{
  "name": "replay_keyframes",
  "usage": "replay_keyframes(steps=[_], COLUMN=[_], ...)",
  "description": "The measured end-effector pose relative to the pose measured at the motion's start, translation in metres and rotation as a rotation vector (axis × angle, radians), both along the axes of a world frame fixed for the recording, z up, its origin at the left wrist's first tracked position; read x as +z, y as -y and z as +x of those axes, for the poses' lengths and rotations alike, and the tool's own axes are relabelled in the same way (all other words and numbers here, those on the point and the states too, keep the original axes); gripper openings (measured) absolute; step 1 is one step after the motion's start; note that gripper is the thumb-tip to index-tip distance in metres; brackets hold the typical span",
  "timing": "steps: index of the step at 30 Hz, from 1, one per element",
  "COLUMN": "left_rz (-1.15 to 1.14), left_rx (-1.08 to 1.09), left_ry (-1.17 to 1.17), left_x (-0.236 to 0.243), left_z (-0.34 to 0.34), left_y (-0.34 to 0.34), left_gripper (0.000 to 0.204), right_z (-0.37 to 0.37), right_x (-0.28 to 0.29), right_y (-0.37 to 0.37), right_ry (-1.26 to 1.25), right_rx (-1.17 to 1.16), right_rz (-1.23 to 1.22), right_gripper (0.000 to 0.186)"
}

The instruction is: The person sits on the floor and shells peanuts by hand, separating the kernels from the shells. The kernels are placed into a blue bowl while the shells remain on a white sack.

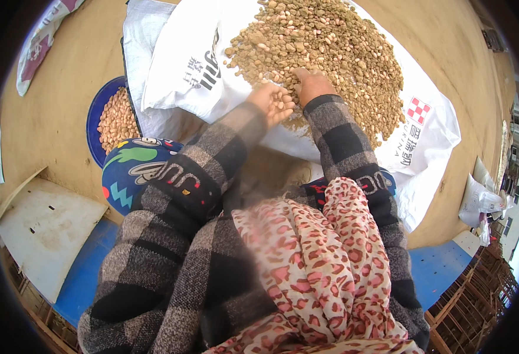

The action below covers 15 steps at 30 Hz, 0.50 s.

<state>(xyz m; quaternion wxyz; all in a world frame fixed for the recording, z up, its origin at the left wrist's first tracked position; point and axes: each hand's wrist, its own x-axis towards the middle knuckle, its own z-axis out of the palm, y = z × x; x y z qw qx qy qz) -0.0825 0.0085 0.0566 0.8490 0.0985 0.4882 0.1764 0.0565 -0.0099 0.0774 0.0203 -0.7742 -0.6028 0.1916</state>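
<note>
A heap of brown soil clods point(324, 44) mixed with pale pink peanut kernels covers a white woven sack point(177, 65). At the heap's near edge, my left hand point(271, 103) is turned palm up, its fingers curled round several peanut kernels. Just to the right, my right hand point(314, 85) reaches down into the clods with its back toward me. Its fingers are bent, and their tips are hidden, so what they pinch does not show. A blue basin point(91, 121) of peanut kernels point(118, 118) stands left of the sack, beside my left knee.
Grey-white sacking point(141, 35) lies under the sack's left side. A white board point(47, 227) rests on a blue surface point(88, 265) at lower left. Filled white bags point(480, 197) stand at far right. Another printed bag point(41, 53) lies at upper left on tan ground.
</note>
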Motion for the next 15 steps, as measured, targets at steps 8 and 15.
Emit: replay_keyframes(steps=[8, 15], left_rz=[0.007, 0.029], left_rx=[0.028, 0.028], left_ry=[-0.068, -0.031], left_x=[-0.003, -0.008], left_z=[0.002, -0.004], left_y=[0.001, 0.0], left_gripper=[0.026, 0.024], right_z=[0.005, 0.005], right_x=[-0.002, -0.015], right_y=[0.011, 0.017], right_ry=[0.009, -0.049], right_rx=[-0.034, -0.136], right_rz=[-0.057, 0.14], right_gripper=[0.019, 0.018])
